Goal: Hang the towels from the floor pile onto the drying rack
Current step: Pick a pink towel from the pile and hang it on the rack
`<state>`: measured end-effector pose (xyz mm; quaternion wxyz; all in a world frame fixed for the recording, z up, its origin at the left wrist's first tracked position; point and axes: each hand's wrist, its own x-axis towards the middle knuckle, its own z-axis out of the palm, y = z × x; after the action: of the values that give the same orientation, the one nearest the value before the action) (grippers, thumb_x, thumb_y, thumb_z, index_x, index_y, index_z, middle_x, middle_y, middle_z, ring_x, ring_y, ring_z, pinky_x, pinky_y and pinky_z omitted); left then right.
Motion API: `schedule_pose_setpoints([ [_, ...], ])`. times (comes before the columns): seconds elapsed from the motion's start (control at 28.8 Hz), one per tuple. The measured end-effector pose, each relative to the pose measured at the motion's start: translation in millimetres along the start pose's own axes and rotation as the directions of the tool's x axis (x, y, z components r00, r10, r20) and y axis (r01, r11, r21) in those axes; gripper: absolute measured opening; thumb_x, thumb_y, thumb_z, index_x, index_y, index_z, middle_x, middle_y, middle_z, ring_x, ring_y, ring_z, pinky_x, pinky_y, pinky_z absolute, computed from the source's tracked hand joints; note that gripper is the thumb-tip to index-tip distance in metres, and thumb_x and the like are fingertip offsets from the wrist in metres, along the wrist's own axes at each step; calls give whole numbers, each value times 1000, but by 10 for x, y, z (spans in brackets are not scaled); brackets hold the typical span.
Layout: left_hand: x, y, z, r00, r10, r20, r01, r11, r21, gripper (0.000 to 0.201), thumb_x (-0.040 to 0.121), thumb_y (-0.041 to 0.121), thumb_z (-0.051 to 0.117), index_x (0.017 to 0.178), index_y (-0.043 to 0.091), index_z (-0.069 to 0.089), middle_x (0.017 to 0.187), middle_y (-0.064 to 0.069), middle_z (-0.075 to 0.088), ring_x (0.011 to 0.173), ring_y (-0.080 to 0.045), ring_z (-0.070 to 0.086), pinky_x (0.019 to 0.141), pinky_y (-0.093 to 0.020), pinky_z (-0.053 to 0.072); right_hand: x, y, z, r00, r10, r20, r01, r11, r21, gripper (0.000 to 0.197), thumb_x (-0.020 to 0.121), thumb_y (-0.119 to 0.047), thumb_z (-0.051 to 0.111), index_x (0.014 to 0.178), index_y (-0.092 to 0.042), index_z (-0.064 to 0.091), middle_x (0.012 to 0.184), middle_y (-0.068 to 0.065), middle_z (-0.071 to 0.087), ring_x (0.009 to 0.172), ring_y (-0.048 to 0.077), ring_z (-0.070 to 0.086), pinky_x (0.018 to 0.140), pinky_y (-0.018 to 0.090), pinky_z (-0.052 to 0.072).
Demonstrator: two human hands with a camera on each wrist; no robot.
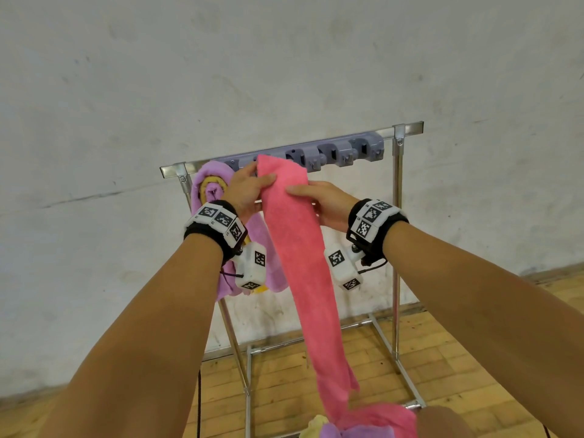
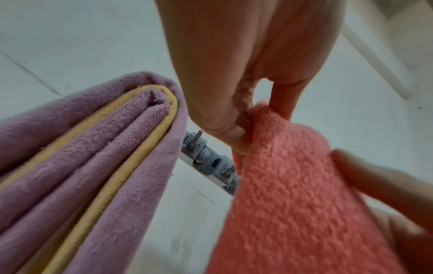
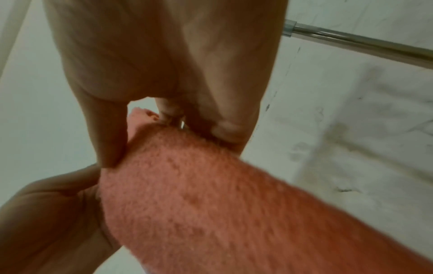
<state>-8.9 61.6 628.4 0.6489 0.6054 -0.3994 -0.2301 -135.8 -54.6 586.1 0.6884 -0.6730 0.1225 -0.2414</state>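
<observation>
Both pinching the pink towel (image 1: 294,235) by its top edge — left hand (image 1: 245,188), right hand (image 1: 325,202) — soft, limp, light.

The pink towel (image 1: 297,248) is a long fuzzy strip, its top end raised at the rack's (image 1: 396,197) grey clip bar, its body hanging toward 6 o'clock, the lower end trailing onto the floor pile (image 1: 354,428). The pile, at 6 o'clock by the rack's foot, shows pink, lilac and pale yellow cloth. At 9 o'clock from the pink towel, a lilac towel (image 1: 218,172) hangs folded over the bar with a yellow towel (image 1: 218,184) nested in its fold. The rack is a chrome frame standing against the wall.
</observation>
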Motion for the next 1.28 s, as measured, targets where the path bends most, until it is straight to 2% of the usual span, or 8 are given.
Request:
schedule_pose_setpoints([
  [0.17, 14, 6, -45, 995, 18, -98, -16, 1000, 17, 42, 97, 22, 60, 136, 11, 51, 125, -8, 61, 100, -18, 63, 63, -26, 55, 24, 4, 30, 996, -59, -64, 57, 997, -44, 38, 80, -20, 80, 114, -4, 71, 109, 11, 74, 101, 26, 71, 89, 37, 57],
  [0.31, -114, -49, -39, 979, -183, 85, 179, 983, 45, 45, 94, 41, 61, 132, 19, 51, 118, -11, 63, 94, -26, 68, 70, -36, 59, 110, -50, 16, 972, -159, -172, 152, 987, -49, 47, 67, -27, 89, 109, -9, 74, 104, 10, 76, 100, 30, 71, 92, 46, 56],
  [0.52, -83, -81, -20, 990, -109, 87, 104, 993, 56, 47, 91, 10, 66, 136, 14, 51, 106, -11, 69, 81, -21, 70, 61, -30, 57, 101, -64, -11, 968, -169, -183, 174, 985, 12, 51, 74, -23, 84, 120, -7, 67, 111, 13, 73, 104, 32, 70, 94, 49, 55],
  [0.69, 10, -45, -64, 997, 5, -78, -7, 1000, -21, 49, 93, 11, 65, 139, 14, 49, 125, -13, 58, 104, -26, 62, 73, -33, 58, 10, -22, 14, 999, -29, -16, 29, 998, 52, 38, 90, -12, 67, 126, -1, 61, 122, 18, 68, 111, 29, 66, 95, 41, 54],
  [0.87, -59, -26, -34, 995, -95, -3, 95, 995, 20, 56, 91, 28, 68, 142, 23, 44, 127, -10, 56, 107, -28, 61, 74, -36, 55, 68, -61, 31, 974, -173, -149, 178, 984, 21, 39, 81, -4, 75, 119, -7, 66, 114, 16, 71, 104, 30, 69, 88, 40, 58],
  [1.01, -85, -26, -30, 992, -109, 58, 105, 992, 65, 58, 88, 7, 69, 140, 22, 48, 125, -12, 59, 100, -28, 63, 81, -41, 57, 146, -56, 52, 949, -209, -236, 221, 975, 28, 43, 74, -15, 81, 115, -11, 67, 112, 12, 72, 106, 31, 68, 95, 46, 55],
  [1.15, -34, 17, -95, 999, -10, -35, 9, 1000, -18, 53, 88, 6, 69, 137, 19, 53, 130, -17, 56, 105, -30, 63, 67, -33, 59, 84, -53, 74, 993, -73, -93, 83, 990, 115, 45, 84, -16, 74, 126, -5, 61, 116, 13, 69, 107, 26, 66, 89, 36, 55],
  [1.28, -16, 13, -151, 997, 27, -73, -33, 996, -83, 47, 90, 11, 68, 134, 21, 55, 131, -18, 57, 103, -25, 60, 64, -29, 54, 31, -54, 48, 995, -70, -65, 69, 997, -27, 36, 85, -20, 73, 120, -10, 68, 109, 3, 72, 101, 19, 65, 81, 31, 52],
])
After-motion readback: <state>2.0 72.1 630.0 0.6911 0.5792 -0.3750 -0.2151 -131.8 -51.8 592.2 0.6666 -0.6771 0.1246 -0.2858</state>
